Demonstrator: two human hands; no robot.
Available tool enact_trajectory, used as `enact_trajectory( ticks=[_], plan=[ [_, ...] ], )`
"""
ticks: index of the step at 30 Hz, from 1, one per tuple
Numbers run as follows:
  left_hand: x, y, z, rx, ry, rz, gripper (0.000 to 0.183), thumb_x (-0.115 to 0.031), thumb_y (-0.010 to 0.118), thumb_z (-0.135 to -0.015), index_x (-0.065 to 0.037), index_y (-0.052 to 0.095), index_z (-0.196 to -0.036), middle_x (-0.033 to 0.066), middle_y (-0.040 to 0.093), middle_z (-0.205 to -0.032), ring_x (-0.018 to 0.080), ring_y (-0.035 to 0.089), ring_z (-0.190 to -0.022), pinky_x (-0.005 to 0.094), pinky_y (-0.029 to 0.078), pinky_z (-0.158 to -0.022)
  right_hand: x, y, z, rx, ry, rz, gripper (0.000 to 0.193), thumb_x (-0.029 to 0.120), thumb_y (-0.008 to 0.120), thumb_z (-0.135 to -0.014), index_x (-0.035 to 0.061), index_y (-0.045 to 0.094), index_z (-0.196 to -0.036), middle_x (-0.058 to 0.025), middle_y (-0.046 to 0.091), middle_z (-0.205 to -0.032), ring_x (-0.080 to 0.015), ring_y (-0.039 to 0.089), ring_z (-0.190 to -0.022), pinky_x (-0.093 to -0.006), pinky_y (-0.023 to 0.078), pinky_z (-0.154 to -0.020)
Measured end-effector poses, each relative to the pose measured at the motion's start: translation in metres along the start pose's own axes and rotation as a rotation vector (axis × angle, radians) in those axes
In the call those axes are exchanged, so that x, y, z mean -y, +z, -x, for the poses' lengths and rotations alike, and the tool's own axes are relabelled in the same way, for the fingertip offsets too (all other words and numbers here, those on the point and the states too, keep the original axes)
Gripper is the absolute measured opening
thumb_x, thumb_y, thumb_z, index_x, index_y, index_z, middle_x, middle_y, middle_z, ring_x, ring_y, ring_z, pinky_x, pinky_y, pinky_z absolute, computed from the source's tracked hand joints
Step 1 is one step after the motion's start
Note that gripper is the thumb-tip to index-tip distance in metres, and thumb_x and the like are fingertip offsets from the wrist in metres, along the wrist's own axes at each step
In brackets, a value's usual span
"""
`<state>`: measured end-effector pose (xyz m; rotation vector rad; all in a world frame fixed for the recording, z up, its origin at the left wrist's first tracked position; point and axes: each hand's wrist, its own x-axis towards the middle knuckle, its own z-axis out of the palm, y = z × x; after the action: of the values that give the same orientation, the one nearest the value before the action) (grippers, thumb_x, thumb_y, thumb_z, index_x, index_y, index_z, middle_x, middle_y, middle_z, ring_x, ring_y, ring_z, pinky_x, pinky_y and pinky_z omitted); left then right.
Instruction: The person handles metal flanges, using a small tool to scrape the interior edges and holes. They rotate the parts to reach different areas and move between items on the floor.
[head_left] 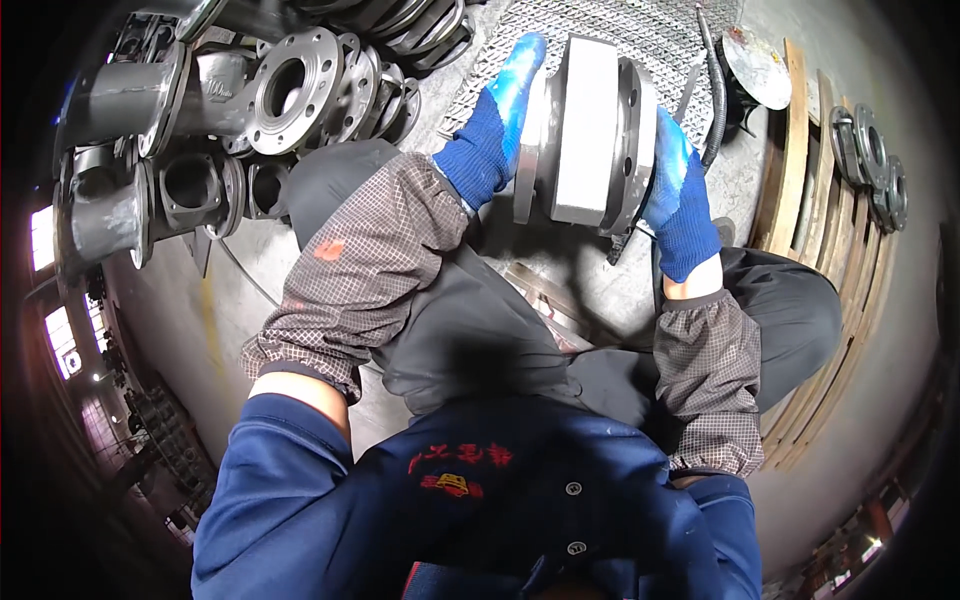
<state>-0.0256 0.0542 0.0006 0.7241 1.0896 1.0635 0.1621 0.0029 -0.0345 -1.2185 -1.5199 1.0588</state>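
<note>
Between my two hands is a dark flanged metal casting (627,150) with round flanges at both ends and a bright, flat rectangular face on top. My left hand (505,115), in a blue coated glove, presses along the outside of its left flange, fingers reaching away from me. On the opposite side my right hand (680,195), gloved alike, is closed against the right flange; some of its fingers are hidden behind the metal. The casting is in front of my bent knees, over a patterned metal mesh mat (530,30).
Several flanged pipe castings (290,90) are stacked at the left, close to my left knee. A dark hose (713,90) runs beside a round-topped stand (755,68) at the right. Farther right, a wooden pallet (800,240) carries several metal rings (870,145).
</note>
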Motion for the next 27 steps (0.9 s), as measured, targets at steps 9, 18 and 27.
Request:
enact_trajectory(
  ticks=[9,18,27],
  plan=[
    [0.003,-0.004,-0.02,0.105,-0.183,0.241,0.059,-0.051,0.05,-0.087,-0.005,0.045,-0.124,0.0144,0.054,-0.113,0.0232,0.056,-0.099,0.0373,0.047,-0.086,0.023,0.018,-0.023,-0.288,0.411,-0.43,0.042,0.034,0.039,-0.095,-0.0021,0.052,-0.114,-0.008,0.058,-0.101,-0.0147,0.053,-0.09,-0.029,0.043,-0.081],
    [-0.012,0.03,-0.036,0.177,-0.14,-0.083,0.04,-0.033,0.043,-0.095,-0.003,0.051,-0.12,0.009,0.057,-0.11,0.015,0.058,-0.098,0.0272,0.047,-0.087,0.001,-0.015,-0.043,-0.267,0.334,-0.347,0.044,0.034,0.04,-0.096,-0.0037,0.051,-0.116,-0.0067,0.06,-0.092,-0.0107,0.055,-0.076,-0.0239,0.046,-0.068],
    [-0.007,0.015,-0.043,0.076,-0.075,-0.17,0.043,-0.036,0.054,-0.089,-0.002,0.054,-0.117,0.0112,0.06,-0.107,0.0178,0.059,-0.094,0.0288,0.047,-0.084,0.024,-0.086,0.003,0.11,0.561,-0.42,0.046,0.033,0.05,-0.091,-0.0037,0.048,-0.118,-0.0151,0.062,-0.091,-0.0141,0.058,-0.057,-0.0203,0.045,-0.048]
  ],
)
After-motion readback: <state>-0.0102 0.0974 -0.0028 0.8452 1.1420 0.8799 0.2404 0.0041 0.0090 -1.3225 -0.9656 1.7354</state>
